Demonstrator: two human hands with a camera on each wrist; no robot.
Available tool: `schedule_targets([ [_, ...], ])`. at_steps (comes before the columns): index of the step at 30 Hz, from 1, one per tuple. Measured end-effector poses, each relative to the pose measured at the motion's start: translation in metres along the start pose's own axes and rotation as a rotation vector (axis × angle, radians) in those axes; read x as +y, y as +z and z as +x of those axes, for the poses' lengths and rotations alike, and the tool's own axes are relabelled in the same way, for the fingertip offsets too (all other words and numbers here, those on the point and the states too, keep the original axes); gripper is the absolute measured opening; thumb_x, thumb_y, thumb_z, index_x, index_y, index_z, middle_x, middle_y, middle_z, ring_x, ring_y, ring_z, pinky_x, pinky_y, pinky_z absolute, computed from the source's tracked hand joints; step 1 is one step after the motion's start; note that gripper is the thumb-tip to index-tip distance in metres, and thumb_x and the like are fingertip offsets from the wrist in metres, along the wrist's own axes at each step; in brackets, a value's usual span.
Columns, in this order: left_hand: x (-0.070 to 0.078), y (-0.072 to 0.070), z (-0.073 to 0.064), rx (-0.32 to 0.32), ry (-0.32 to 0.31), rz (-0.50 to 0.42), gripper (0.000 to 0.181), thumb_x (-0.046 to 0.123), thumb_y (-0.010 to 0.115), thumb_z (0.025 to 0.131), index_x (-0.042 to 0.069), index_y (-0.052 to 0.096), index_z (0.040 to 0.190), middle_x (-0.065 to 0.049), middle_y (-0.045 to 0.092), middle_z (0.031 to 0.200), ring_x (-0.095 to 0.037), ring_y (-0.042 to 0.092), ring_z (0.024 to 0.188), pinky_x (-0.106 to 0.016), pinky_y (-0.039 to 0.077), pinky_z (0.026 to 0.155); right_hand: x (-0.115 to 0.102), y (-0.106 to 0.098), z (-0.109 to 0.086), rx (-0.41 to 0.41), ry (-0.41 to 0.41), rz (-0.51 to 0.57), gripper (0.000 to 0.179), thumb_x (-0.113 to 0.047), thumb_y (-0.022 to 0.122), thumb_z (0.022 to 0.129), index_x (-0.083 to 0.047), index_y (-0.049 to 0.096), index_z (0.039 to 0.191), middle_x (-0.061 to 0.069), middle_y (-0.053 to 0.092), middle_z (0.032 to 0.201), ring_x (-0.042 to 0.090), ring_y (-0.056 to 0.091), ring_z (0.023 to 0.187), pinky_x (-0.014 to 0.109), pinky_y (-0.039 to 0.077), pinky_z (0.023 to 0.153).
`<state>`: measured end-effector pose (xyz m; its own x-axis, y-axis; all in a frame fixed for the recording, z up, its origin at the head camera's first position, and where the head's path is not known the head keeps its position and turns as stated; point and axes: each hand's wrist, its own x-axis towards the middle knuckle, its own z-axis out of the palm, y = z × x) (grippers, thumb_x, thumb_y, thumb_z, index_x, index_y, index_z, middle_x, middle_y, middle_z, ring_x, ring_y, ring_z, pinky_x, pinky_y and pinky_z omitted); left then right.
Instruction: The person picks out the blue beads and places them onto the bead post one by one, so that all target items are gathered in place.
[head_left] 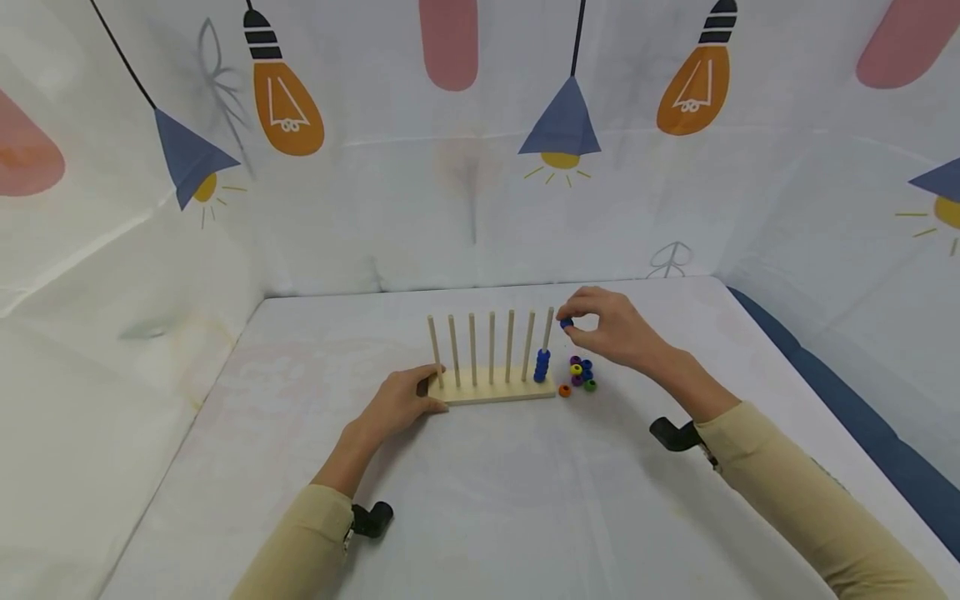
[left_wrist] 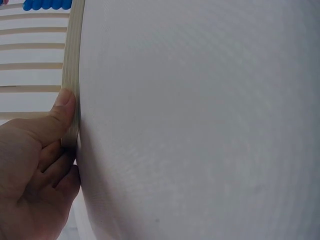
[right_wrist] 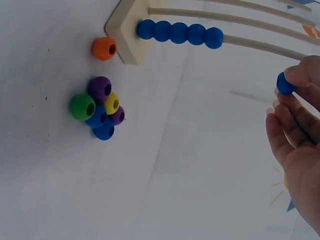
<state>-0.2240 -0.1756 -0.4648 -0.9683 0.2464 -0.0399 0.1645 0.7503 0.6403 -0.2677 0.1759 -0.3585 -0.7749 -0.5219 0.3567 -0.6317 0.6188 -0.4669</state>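
A pale wooden peg board [head_left: 491,393] stands on the white table with several upright pegs in a row. Its rightmost peg carries a stack of blue beads [right_wrist: 179,33]. My left hand [head_left: 401,398] grips the board's left end; in the left wrist view the thumb lies along the base [left_wrist: 73,60] with the fingers curled beneath its end. Near the top of the rightmost peg, my right hand [head_left: 611,327] pinches a blue bead [right_wrist: 285,84] between thumb and fingertips. In the right wrist view that bead is beside the peg, not on it.
Right of the board lies a cluster of loose beads, among them a green bead [right_wrist: 81,107], a yellow bead [right_wrist: 112,101] and purple ones. An orange bead [right_wrist: 103,49] sits close to the board's corner. A patterned white sheet [head_left: 480,208] rises behind the table [head_left: 510,508].
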Motion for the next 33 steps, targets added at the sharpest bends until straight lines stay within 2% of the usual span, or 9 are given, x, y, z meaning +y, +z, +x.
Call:
schedule_targets([
  [11, 0.000, -0.001, 0.000, -0.003, 0.003, -0.008, 0.066, 0.032, 0.079, 0.085, 0.016, 0.054, 0.143, -0.009, 0.055, 0.147, -0.030, 0.045, 0.142, -0.049, 0.038, 0.116, -0.008, -0.008, 0.005, 0.013, -0.012, 0.003, 0.017, -0.007, 0.072, 0.088, -0.011, 0.075, 0.105, 0.000, 0.070, 0.103, 0.015, 0.061, 0.093, 0.034, 0.054, 0.081],
  [19, 0.002, -0.002, -0.001, 0.000, 0.014, -0.006, 0.065, 0.030, 0.079, 0.085, 0.015, 0.055, 0.143, -0.009, 0.056, 0.146, -0.030, 0.046, 0.141, -0.049, 0.038, 0.115, -0.012, -0.014, 0.008, 0.045, -0.035, 0.004, 0.015, -0.008, 0.072, 0.088, -0.013, 0.075, 0.102, -0.002, 0.068, 0.099, 0.016, 0.063, 0.096, 0.037, 0.056, 0.084],
  [27, 0.001, -0.001, -0.001, 0.005, 0.024, -0.001, 0.065, 0.030, 0.079, 0.085, 0.014, 0.054, 0.143, -0.011, 0.056, 0.146, -0.031, 0.046, 0.141, -0.050, 0.039, 0.115, -0.021, -0.021, 0.014, 0.065, -0.057, 0.002, 0.015, -0.008, 0.072, 0.088, -0.011, 0.075, 0.103, 0.000, 0.069, 0.101, 0.015, 0.063, 0.096, 0.034, 0.055, 0.085],
  [33, 0.002, -0.001, -0.002, 0.005, 0.024, -0.003, 0.065, 0.029, 0.079, 0.085, 0.014, 0.054, 0.143, -0.010, 0.056, 0.145, -0.031, 0.047, 0.140, -0.050, 0.039, 0.114, -0.023, -0.023, 0.016, 0.075, -0.071, 0.012, 0.016, -0.008, 0.074, 0.087, -0.013, 0.075, 0.102, -0.004, 0.069, 0.101, 0.012, 0.063, 0.095, 0.027, 0.053, 0.086],
])
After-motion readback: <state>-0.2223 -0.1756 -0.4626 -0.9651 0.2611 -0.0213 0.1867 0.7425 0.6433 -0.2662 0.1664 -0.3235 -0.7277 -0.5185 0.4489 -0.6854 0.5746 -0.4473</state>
